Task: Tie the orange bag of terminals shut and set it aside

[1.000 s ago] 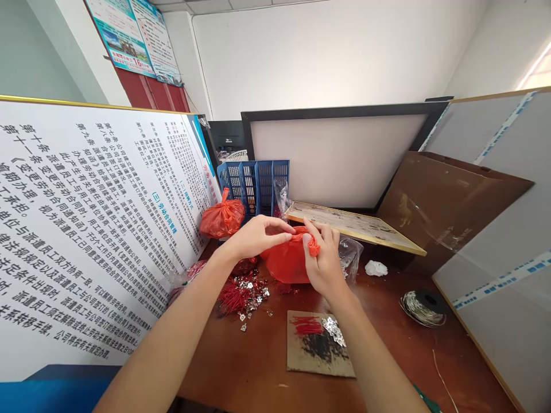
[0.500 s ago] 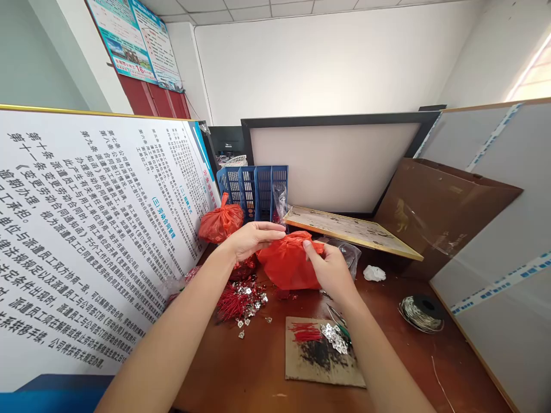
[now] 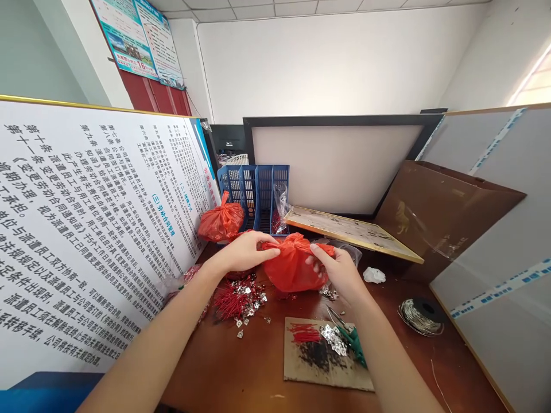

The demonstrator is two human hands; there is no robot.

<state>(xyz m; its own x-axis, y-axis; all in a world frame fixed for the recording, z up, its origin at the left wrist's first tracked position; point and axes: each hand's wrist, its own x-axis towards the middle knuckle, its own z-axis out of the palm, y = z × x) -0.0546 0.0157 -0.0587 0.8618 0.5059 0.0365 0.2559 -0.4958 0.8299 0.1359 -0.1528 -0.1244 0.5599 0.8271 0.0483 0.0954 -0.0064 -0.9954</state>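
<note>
A red plastic bag (image 3: 294, 272) with a gathered, knotted top is between my hands, just above the brown table. At its left side, my left hand (image 3: 253, 250) pinches part of the bag's top between thumb and fingers. My right hand (image 3: 333, 267) grips the other side of the top, thumb uppermost. Below and to the left lies a heap of red wires with silver metal tabs (image 3: 241, 297). In front of the bag, a cardboard piece (image 3: 297, 370) carries short red wires (image 3: 305, 332), silver tabs (image 3: 333, 339) and green-handled pliers (image 3: 355, 344), partly covered by my right forearm.
Another tied red bag (image 3: 221, 222) sits at the left, beside a blue file rack (image 3: 249, 192). A gold-framed panel (image 3: 353, 229) leans at the back. On the right are crumpled white tissue (image 3: 374, 275), a wire spool (image 3: 422, 316) and a brown paper bag (image 3: 447, 212).
My hands have drawn the bag's top apart sideways, and it now looks tighter and more bunched. My left hand has lowered slightly. More of the green pliers shows beside my right forearm.
</note>
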